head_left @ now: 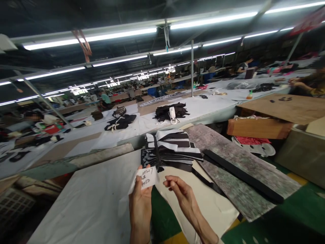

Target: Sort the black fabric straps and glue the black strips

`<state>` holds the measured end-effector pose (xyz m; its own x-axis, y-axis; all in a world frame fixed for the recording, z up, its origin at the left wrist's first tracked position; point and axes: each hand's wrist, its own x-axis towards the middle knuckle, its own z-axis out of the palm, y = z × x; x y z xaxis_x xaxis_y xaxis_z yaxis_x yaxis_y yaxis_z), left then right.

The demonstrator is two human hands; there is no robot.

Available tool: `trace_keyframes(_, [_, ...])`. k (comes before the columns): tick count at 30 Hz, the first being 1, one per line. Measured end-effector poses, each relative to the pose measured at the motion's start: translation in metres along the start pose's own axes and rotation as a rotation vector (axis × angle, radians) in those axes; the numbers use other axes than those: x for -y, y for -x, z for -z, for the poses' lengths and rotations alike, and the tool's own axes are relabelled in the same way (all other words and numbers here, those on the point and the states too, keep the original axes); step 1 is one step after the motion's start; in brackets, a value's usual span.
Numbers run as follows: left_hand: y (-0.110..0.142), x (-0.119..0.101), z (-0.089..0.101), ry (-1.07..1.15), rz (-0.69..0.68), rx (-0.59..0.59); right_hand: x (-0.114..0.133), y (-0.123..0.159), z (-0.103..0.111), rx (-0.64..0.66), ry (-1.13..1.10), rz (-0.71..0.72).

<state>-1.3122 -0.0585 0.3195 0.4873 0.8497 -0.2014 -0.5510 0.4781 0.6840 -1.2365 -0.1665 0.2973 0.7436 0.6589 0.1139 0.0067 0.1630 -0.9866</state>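
My left hand (141, 201) is closed on a white paper slip (148, 179) with handwritten black numbers, thumb in front and fingers behind. Just to its right, my right hand (183, 195) is raised with thumb and fingertips pinched together; whatever lies between them is too small to make out. Beyond both hands sits a bundle of black and white strips (175, 145), bound by a black band (156, 149). A cream sheet (208, 193) lies under the right hand, with a black strap (207, 179) running across it from the bundle.
A mottled board (228, 152) on the right carries a long black strip (243, 176). Across the long white table (142, 123) lie black pieces (162, 113) and a small white device (172, 113). Other people work at the far left and right. A wooden box (259, 128) stands at right.
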Motion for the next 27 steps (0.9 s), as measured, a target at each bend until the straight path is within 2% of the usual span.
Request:
trace_keyframes(2, [0.006,0.000,-0.005,0.064,0.078,0.070,0.011,0.002,0.003,-0.040,0.183,0.226])
trace_keyframes(4, [0.012,0.000,-0.011,0.122,0.133,0.118,0.019,0.005,0.003,-0.054,0.319,0.394])
trace_keyframes(7, [0.019,0.000,-0.020,0.178,0.177,0.154,0.024,0.009,-0.001,-0.088,0.414,0.499])
trace_keyframes(12, [0.027,0.000,-0.024,0.192,0.226,0.187,0.025,0.012,-0.006,-0.165,0.478,0.550])
trace_keyframes(18, [0.030,0.002,-0.020,0.160,0.239,0.294,0.028,0.013,-0.003,-0.133,0.531,0.532])
trace_keyframes(27, [0.036,0.003,-0.026,0.124,0.220,0.262,0.033,0.018,-0.004,-0.146,0.518,0.530])
